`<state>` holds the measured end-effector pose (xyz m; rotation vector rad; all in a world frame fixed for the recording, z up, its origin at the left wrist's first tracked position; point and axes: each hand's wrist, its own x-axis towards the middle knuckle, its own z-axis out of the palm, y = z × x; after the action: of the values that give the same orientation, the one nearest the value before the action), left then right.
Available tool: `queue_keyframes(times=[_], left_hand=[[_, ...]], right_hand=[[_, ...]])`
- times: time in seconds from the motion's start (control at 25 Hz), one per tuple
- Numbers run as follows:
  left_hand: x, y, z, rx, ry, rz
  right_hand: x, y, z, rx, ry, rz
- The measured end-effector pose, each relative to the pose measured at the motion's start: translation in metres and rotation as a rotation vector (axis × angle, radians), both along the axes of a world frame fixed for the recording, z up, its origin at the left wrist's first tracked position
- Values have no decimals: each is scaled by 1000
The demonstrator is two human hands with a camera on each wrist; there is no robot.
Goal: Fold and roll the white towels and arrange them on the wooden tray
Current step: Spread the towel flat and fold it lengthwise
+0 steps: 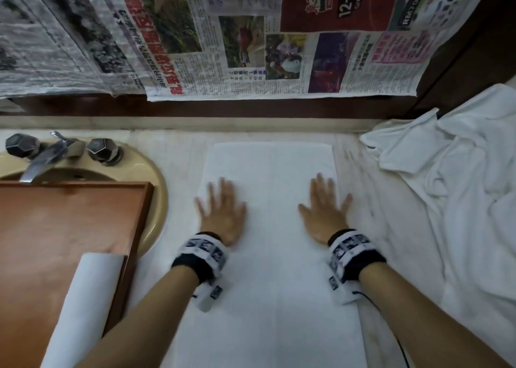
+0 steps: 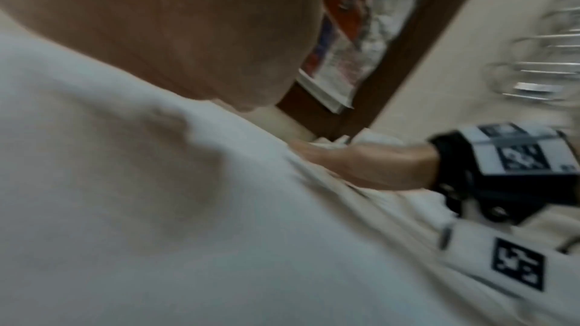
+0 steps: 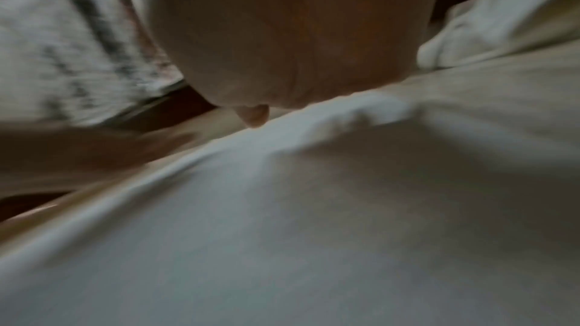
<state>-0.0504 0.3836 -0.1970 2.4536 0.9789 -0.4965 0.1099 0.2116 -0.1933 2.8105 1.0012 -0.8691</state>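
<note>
So far one rolled towel lay finished on the wooden tray, at the tray's near right corner and slanting along its right rim; the rest of the tray showed bare wood, so the arranging had barely begun. The tray itself sat across the sink, just in front of the tap.

A second white towel lay flat on the counter as a long strip running away from the person, a faint crease down its middle suggesting it had already been folded lengthwise. Both hands lay flat on it with fingers spread, neither one gripping or pinching the cloth: the left hand near the strip's left edge, the right hand near its right edge, both toward the far half. The left hand was blurred, which reads as a smoothing stroke. The wrist views, blurred too, showed only a palm over white cloth and agreed with that.

By my judgement this towel was at the flattening stage, with the rolling and its placing on the tray not yet done. To the right a heap of unfolded towels lay crumpled on the counter, well apart from the tray; how many were in it could not be told, but most of the job seemed left
</note>
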Motion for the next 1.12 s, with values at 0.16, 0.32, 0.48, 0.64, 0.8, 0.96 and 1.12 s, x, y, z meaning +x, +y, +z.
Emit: queue_keyframes(times=[0.16, 0.32, 0.48, 0.64, 0.8, 0.96, 1.12], left_hand=[[-17, -56, -11, -92, -38, -217], [-68, -7, -11, 37, 64, 203], [-63, -94, 3, -151, -107, -129], [-118, -79, -19, 1, -34, -60], [-141, -82, -5, 0, -53, 73], [-146, -135, -10, -66, -135, -279], [-181, -95, -12, 46, -9, 58]], right_hand=[[-73, -20, -16, 71, 79, 257], [-33, -79, -12, -33, 23, -192], [-120, -59, -5, 118, 78, 203], [-113, -102, -19, 55, 64, 83], [-121, -113, -3, 25, 23, -10], [-177, -105, -13, 112, 76, 295], [-157, -136, -13, -17, -2, -97]])
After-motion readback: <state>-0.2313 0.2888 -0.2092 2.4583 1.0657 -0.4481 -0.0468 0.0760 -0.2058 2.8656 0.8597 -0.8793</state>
